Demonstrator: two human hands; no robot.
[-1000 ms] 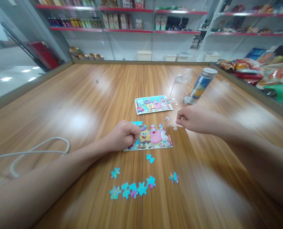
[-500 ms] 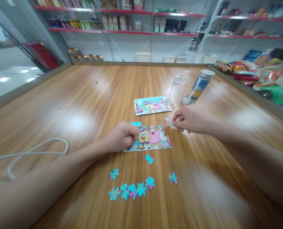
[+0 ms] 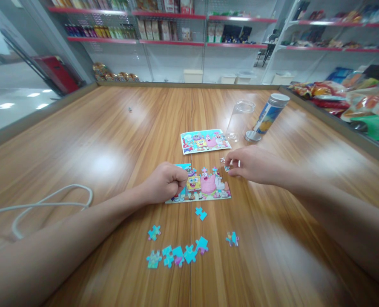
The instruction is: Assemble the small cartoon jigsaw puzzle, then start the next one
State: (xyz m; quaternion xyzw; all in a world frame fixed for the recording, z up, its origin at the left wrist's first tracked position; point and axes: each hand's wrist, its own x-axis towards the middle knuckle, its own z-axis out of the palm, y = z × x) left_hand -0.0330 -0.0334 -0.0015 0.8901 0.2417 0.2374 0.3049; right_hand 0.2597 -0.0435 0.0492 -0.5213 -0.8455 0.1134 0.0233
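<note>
While a row of five turquoise, partly purple or green cardboard jigsaw pieces (image 3: 178, 256) is spread nearest the viewer on the brown wood-grain table (image 3: 272, 256), three more loose ones are scattered just beyond: a turquoise-and-green piece (image 3: 154, 233), a turquoise-and-orange piece (image 3: 232, 238) and a plain turquoise piece (image 3: 201, 213).

Past these, the rectangular, brightly coloured cartoon puzzle (image 3: 208, 185) is seen partly assembled, its upper edge ragged with open knobs. The step in hand is judged to be the handling of a single piece beside its right edge; for the next move, a matching of outline and picture would seem to be called for.

The puzzle's left part is covered by the left hand (image 3: 168, 183), curled into a fist (whether anything is enclosed cannot be told). The right hand (image 3: 237, 165) is reached in from the right, wrist low, thumb and forefinger bent narrowly about a small pale-blue piece (image 3: 227, 168); whether it is pinched or merely touched cannot be made out. Just behind it, a small pinkish-white piece (image 3: 222, 160) is partly shown.

Farther off are set a glossy printed picture card (image 3: 205, 141), a round silver lid (image 3: 252, 136), a clear cylindrical jar (image 3: 239, 121) and a blue-and-yellow cylindrical can (image 3: 268, 115).
</note>
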